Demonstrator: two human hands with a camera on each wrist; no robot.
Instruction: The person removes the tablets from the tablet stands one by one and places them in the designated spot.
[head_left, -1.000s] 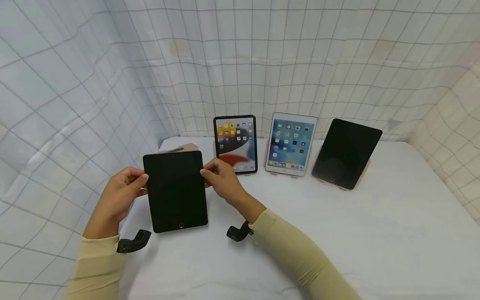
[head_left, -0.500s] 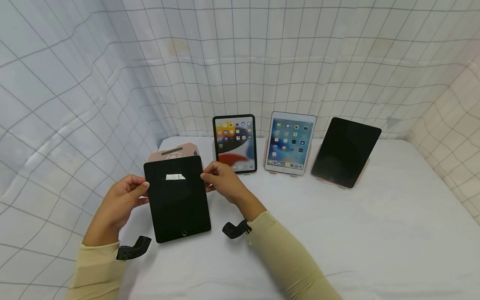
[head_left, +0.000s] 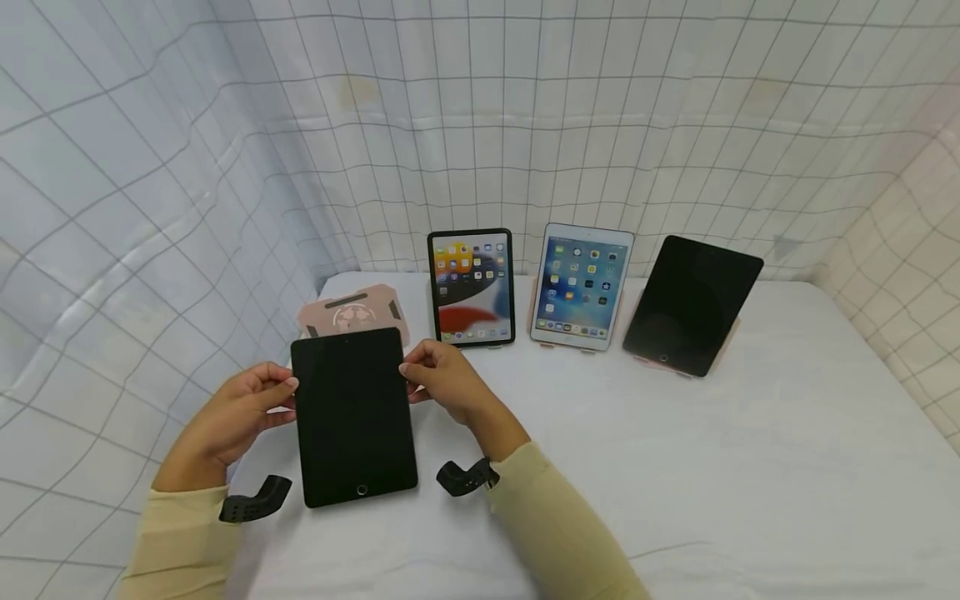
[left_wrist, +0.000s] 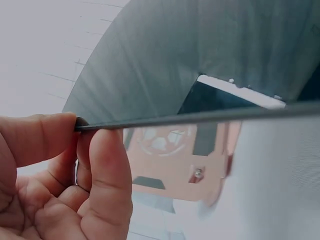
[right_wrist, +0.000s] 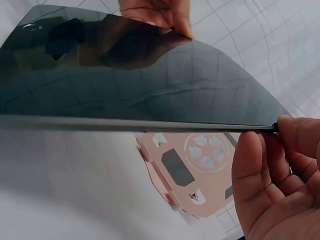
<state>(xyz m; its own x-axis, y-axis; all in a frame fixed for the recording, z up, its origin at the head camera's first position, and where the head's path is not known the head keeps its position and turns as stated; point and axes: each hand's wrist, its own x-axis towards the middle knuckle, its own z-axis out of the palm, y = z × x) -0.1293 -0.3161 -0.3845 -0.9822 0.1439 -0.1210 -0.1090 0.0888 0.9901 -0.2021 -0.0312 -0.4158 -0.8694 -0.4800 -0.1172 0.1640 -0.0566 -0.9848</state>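
Note:
Between both hands is a black tablet (head_left: 356, 417) with a dark screen and a round home button at its lower edge. My left hand (head_left: 243, 408) pinches its left edge, thumb on the front and fingers behind. On the opposite edge, my right hand (head_left: 446, 379) pinches it the same way near the upper corner. Just behind the tablet stands a pink stand (head_left: 352, 312) with cutouts and dark pads, its lower part hidden in the head view. Both wrist views show the stand (right_wrist: 207, 172) beyond the tablet's thin edge, apart from it.
Along the back of the white-covered table (head_left: 600, 467) stand a black-framed tablet (head_left: 472, 287), a white tablet (head_left: 581, 287) and a dark-screened tablet (head_left: 693, 304), the latter two on pink stands. White grid-patterned cloth (head_left: 517, 108) hangs behind and at the sides.
Both hands have drawn the black tablet down towards the body, away from the pink stand, which now shows more fully. The three tablets at the back have stayed put.

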